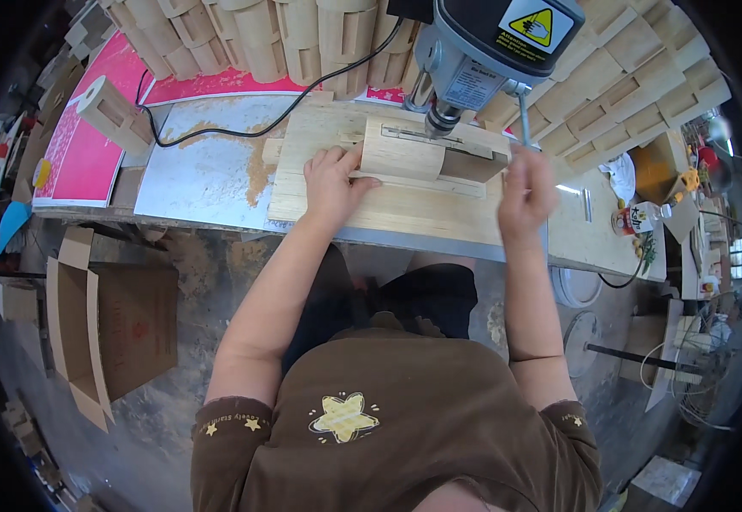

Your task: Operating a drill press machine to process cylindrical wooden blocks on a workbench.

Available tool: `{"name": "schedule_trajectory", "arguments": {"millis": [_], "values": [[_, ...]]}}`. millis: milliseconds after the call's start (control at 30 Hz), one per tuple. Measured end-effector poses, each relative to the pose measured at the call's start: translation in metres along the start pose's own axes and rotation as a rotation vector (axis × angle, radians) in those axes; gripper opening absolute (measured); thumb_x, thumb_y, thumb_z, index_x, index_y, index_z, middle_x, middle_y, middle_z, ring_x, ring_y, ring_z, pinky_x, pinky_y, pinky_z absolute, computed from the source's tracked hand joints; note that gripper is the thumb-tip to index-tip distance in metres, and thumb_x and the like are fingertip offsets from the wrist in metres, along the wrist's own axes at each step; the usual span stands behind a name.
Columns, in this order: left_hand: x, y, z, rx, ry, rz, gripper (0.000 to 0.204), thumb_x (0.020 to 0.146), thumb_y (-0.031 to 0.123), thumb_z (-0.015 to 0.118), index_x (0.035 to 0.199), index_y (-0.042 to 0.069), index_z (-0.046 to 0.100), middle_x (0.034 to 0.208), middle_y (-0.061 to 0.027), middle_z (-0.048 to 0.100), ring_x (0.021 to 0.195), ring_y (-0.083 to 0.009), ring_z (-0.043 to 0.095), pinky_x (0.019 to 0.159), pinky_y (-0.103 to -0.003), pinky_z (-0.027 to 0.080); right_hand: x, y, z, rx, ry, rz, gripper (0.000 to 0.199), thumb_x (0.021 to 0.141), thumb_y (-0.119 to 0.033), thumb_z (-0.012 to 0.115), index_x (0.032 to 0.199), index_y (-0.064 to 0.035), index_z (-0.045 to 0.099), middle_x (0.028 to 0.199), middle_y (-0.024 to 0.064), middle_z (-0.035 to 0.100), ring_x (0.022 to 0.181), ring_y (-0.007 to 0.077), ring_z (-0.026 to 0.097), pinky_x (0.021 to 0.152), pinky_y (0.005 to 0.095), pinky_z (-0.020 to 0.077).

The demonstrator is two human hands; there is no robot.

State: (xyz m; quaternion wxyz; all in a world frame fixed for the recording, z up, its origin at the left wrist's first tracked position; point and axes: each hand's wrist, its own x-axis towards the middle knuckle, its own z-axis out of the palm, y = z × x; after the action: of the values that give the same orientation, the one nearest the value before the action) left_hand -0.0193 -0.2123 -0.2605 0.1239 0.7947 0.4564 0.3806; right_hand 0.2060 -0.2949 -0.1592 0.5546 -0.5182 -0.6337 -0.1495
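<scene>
A pale wooden cylinder (pixel 401 158) with a rectangular cutout lies on its side on a wooden board (pixel 320 200). My left hand (pixel 334 181) grips its left end, the thumb along the near side. Above the cylinder hangs a drill press (pixel 473 72), its chuck (pixel 444 121) right over the slotted top; the bit's tip is hard to make out. My right hand (pixel 527 194), somewhat blurred, is closed around the lower end of the press's metal lever (pixel 523 119), just right of the cylinder.
Stacked wooden cylinders (pixel 260 43) line the back, with more (pixel 627 85) at the right. One cylinder (pixel 115 113) stands alone at the left. A black cable (pixel 303 94) crosses the sawdust-strewn bench (pixel 209 183). A jar (pixel 636 219) sits at the right; an open cardboard box (pixel 136 324) is on the floor.
</scene>
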Motion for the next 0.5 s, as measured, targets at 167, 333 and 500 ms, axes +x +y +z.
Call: {"name": "schedule_trajectory", "arguments": {"millis": [167, 333, 500], "values": [[-0.001, 0.009, 0.006, 0.048, 0.002, 0.031, 0.055, 0.061, 0.031, 0.077, 0.111, 0.015, 0.061, 0.082, -0.0021, 0.053, 0.087, -0.0246, 0.050, 0.081, -0.041, 0.032, 0.125, -0.020, -0.023, -0.213, -0.056, 0.083, 0.029, 0.091, -0.026, 0.051, 0.090, 0.0014, 0.063, 0.062, 0.0027, 0.050, 0.056, 0.0084, 0.047, 0.053, 0.0246, 0.0363], [0.000, 0.032, 0.025, 0.040, 0.015, 0.041, 0.058, 0.062, 0.034, 0.076, 0.115, 0.016, 0.059, 0.086, -0.0024, 0.054, 0.090, -0.0242, 0.049, 0.083, -0.042, 0.030, 0.190, 0.051, 0.011, -0.109, -0.188, 0.145, 0.028, 0.092, -0.024, 0.048, 0.086, 0.0018, 0.058, 0.070, 0.0124, 0.061, 0.064, 0.0178, 0.056, 0.059, 0.0322, 0.0432], [-0.001, 0.030, 0.025, 0.037, -0.014, 0.008, 0.059, 0.063, 0.035, 0.075, 0.117, 0.017, 0.058, 0.088, -0.0021, 0.055, 0.091, -0.0242, 0.049, 0.084, -0.043, 0.030, 0.158, -0.005, -0.023, -0.143, -0.199, 0.350, 0.034, 0.089, -0.031, 0.050, 0.087, -0.0006, 0.066, 0.057, -0.0002, 0.047, 0.053, 0.0064, 0.043, 0.050, 0.0231, 0.0330]]}}
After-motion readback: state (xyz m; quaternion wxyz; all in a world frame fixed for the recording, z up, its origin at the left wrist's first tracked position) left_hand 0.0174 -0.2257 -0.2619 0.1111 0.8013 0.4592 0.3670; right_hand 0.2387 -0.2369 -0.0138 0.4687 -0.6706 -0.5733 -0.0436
